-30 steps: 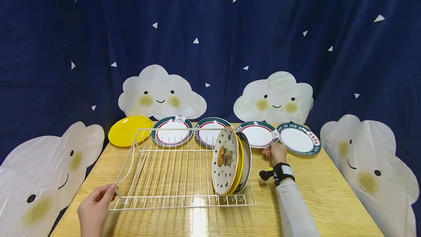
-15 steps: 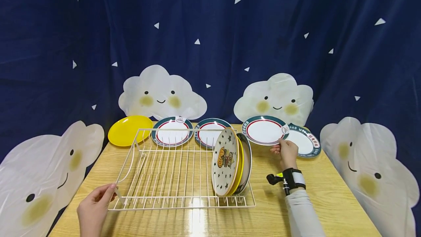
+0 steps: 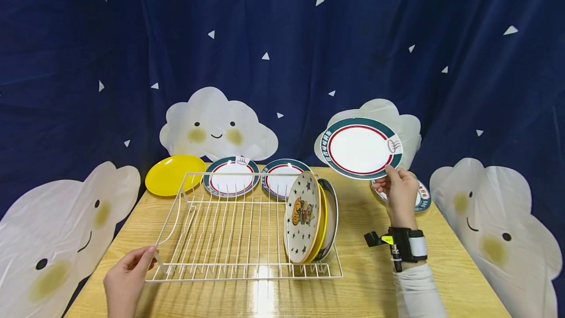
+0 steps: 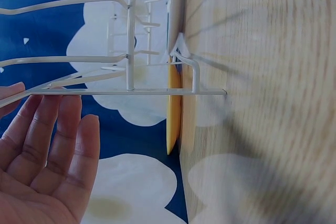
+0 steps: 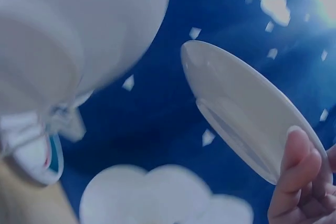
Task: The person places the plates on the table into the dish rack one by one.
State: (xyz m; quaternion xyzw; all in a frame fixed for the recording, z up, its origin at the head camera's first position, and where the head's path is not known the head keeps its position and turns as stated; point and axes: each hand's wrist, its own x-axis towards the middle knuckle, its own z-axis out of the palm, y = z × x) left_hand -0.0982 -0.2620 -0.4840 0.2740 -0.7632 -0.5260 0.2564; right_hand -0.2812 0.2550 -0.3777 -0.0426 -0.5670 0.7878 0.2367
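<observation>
My right hand (image 3: 400,191) pinches the near right rim of an oval white plate (image 3: 362,148) with a green border and red ring, held up in the air above the back right of the table. The right wrist view shows the pale underside of that plate (image 5: 247,108) and my curled fingers (image 5: 299,156). At the left, my left hand (image 3: 128,276) grips the front left corner of a white wire dish rack (image 3: 229,264), thumb on one side and fingers on the other in the left wrist view. Several plates stand upright at the rack's right end, a star-patterned plate (image 3: 302,217) leftmost.
Along the back edge lie a yellow plate (image 3: 174,175) and two green-rimmed plates (image 3: 231,176). Another green-rimmed plate (image 3: 423,198) lies at the back right, partly hidden by my right hand. A dark blue curtain (image 3: 282,28) hangs behind the wooden table (image 3: 353,288).
My right hand has lifted the green-rimmed oval plate off the table, upward and slightly to the right, and tilted it toward the camera. The left hand and rack have stayed put.
</observation>
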